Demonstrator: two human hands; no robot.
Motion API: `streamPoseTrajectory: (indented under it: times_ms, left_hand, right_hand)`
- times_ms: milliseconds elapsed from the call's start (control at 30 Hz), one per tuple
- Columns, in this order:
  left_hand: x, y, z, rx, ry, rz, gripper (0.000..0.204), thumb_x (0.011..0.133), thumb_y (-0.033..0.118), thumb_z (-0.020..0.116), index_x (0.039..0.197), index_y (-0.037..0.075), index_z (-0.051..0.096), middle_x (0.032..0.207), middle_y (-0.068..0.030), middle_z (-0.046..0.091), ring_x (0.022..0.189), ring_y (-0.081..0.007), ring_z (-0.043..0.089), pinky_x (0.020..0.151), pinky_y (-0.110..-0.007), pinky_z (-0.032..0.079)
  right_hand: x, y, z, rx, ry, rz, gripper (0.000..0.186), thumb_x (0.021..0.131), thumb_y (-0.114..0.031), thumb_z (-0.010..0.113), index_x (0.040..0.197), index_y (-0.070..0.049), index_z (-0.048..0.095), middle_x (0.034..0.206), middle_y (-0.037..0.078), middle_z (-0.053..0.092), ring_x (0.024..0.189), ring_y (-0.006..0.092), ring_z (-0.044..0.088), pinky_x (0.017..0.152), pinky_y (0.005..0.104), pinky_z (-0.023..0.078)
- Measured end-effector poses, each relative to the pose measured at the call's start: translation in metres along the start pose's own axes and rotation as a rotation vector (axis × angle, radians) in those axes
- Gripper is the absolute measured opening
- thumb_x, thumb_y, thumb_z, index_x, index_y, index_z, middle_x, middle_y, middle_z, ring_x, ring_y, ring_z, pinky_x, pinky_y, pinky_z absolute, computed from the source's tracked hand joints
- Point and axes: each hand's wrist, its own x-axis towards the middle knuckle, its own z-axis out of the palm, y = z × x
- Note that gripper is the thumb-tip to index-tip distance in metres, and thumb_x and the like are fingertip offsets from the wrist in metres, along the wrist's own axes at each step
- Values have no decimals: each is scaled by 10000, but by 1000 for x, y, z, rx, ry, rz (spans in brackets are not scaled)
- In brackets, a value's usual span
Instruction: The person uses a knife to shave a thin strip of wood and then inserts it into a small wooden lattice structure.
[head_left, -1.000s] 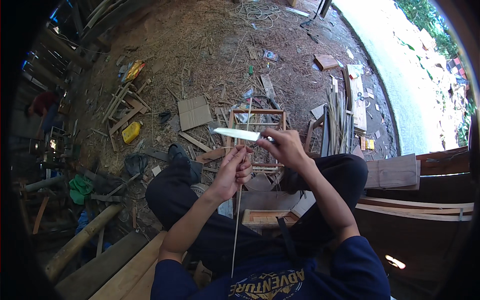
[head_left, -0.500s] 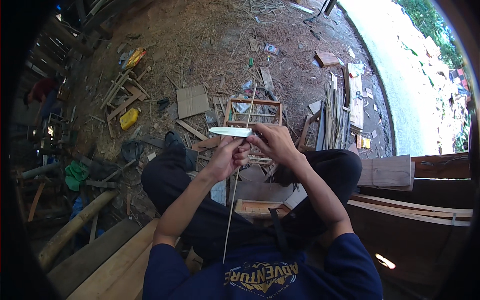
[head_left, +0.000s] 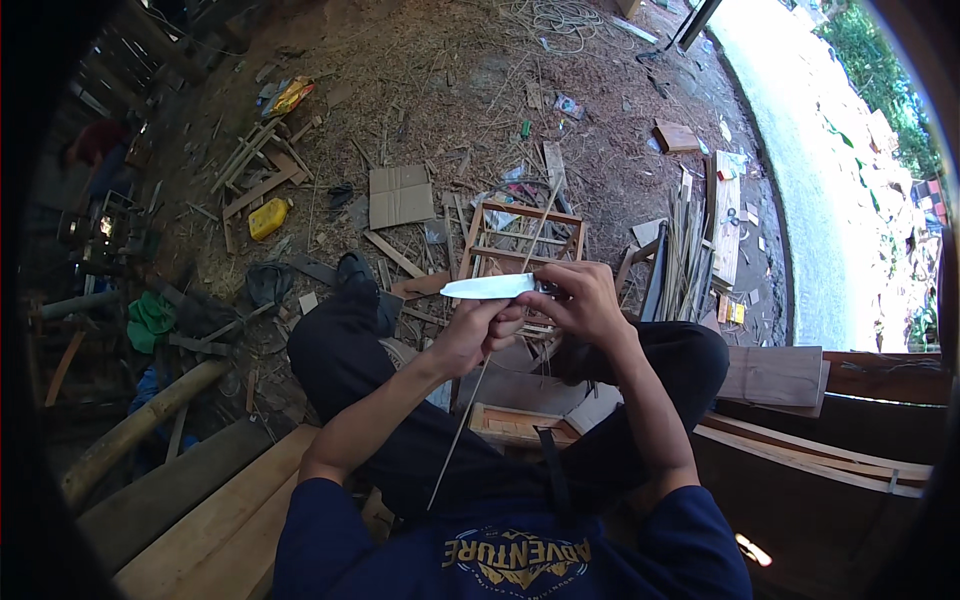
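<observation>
My right hand (head_left: 583, 303) is closed round the handle of a knife (head_left: 490, 288), whose broad bright blade points left. Beneath the blade my left hand (head_left: 478, 332) pinches a long thin strip, apparently bamboo (head_left: 459, 432). This strip slants from near my shirt up past both hands toward a wooden frame (head_left: 575, 240) on the ground. The two hands are close together, and the blade lies across the strip; whether its edge touches is hidden by my fingers. Below them, between my legs, sits a shallow wooden box or tray (head_left: 500, 424).
To the right stands a bundle of thin strips (head_left: 686, 240) beside a pale board with scissors (head_left: 735, 216). A cardboard piece (head_left: 400, 197), a yellow container (head_left: 268, 219) and wood scraps litter the ground. Planks (head_left: 215, 510) flank me at lower left. Another person (head_left: 98, 150) bends at far left.
The view has shifted slightly. The strip's upper end now leans further right, and the knife blade is turned to show more of its flat side. Both hands keep their holds.
</observation>
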Motion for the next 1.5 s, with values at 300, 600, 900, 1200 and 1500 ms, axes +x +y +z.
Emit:
streamPoseTrajectory:
  times_ms: [300, 600, 900, 1200, 1500]
  left_hand:
    - [-24, 16, 23, -9, -27, 33, 148, 1103, 235, 433, 1175, 110, 471, 772, 46, 313, 557, -39, 246, 440, -196, 172]
    - [-52, -15, 13, 255, 94, 94, 197, 1123, 298, 389, 1129, 118, 469, 669, 47, 290, 460, -28, 216, 405, -216, 180]
    - [-47, -63, -1, 258, 288, 233, 244, 1108, 305, 445, 1004, 91, 501, 655, 68, 319, 453, -14, 243, 394, -214, 187]
    - [-41, -66, 9, 268, 283, 236, 218, 1104, 305, 458, 1055, 102, 518, 640, 80, 285, 441, -1, 217, 387, -195, 171]
    - [-44, -66, 7, 262, 225, 202, 217, 1108, 305, 448, 1055, 103, 509, 641, 80, 276, 446, -4, 216, 390, -196, 164]
  right_hand:
    - [-5, 7, -44, -279, 58, 4, 334, 800, -320, 838, 833, -24, 687, 639, 103, 615, 559, 262, 620, 553, 366, 461]
    - [-35, -12, -4, -142, 24, 10, 345, 866, -398, 766, 801, -76, 659, 646, 102, 626, 593, 304, 644, 556, 413, 479]
    - [-33, -11, 30, -114, -45, -96, 445, 887, -480, 719, 740, -72, 621, 662, 113, 647, 607, 338, 644, 537, 442, 462]
    - [-43, 9, 12, -184, 52, -15, 388, 846, -469, 768, 775, -94, 698, 626, 91, 643, 573, 298, 647, 549, 404, 477]
    - [-51, 13, -14, -346, 189, 265, 400, 879, -467, 742, 748, -95, 671, 609, 98, 631, 578, 310, 651, 565, 417, 484]
